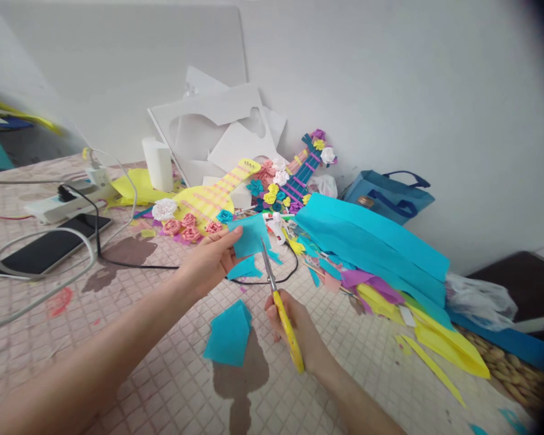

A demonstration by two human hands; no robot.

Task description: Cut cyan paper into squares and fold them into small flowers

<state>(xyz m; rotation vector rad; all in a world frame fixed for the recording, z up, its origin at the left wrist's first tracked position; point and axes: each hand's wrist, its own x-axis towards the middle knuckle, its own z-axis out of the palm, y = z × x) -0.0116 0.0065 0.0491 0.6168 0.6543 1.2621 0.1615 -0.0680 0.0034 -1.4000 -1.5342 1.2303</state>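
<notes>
Between its thumb and fingers, my left hand [213,257] pinches a blue sheet of paper [250,235], held up above the table. My right hand [294,332] is wrapped round the yellow handles of a pair of scissors [272,275]. The blades point away from me, their tips at the lower right edge of the blue sheet. Just below the left fingers is a smaller blue scrap [245,267]. Nearer to me, another cut blue piece of paper [229,332] lies flat on the table.
Behind the hands lie a yellow paper guitar [208,202] and a dark blue one [303,178] with paper flowers. A white glue gun [276,228] trails a black cable. At right are large blue paper [372,254] and a blue bag [385,196]; at left, a phone [49,244] and power strip [70,202].
</notes>
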